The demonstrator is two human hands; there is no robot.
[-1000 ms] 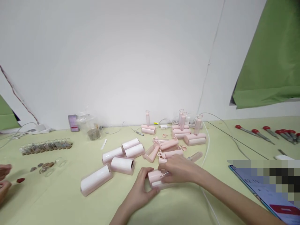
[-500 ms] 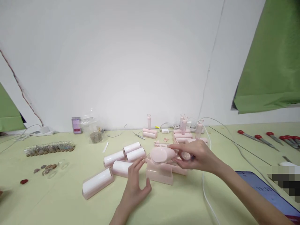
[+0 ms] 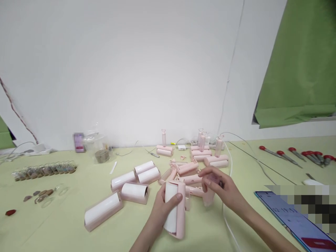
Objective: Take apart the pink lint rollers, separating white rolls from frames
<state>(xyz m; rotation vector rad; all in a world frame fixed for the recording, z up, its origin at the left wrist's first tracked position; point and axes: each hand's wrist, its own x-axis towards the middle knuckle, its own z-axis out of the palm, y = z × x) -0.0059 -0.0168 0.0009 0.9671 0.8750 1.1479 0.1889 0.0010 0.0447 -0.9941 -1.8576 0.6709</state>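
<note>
My left hand [image 3: 168,203] is wrapped round a pink lint roller head [image 3: 181,210] with a white paper roll, held upright at the front of the table, thumb across its front. To its right, my right hand [image 3: 217,182] is closed on a translucent pink cover [image 3: 208,196] that hangs below the fingers; motion blurs it a little. Between and behind the hands lies a heap of pink handle parts [image 3: 187,168]. Left of my left hand, several white paper rolls in clear covers [image 3: 103,210] rest on the table.
Assembled pink lint rollers [image 3: 216,159] stand at the back. Red-tipped tools [image 3: 288,157] and a phone [image 3: 283,213] lie to the right, a white cable [image 3: 226,220] beside my right hand. Small glass jars [image 3: 44,170] and a plastic bag [image 3: 101,148] are on the left.
My left hand, open before, now grips the lint roller head, which is turned upright. My right hand has let go of that pink piece and now has the translucent cover. The view has shifted slightly right.
</note>
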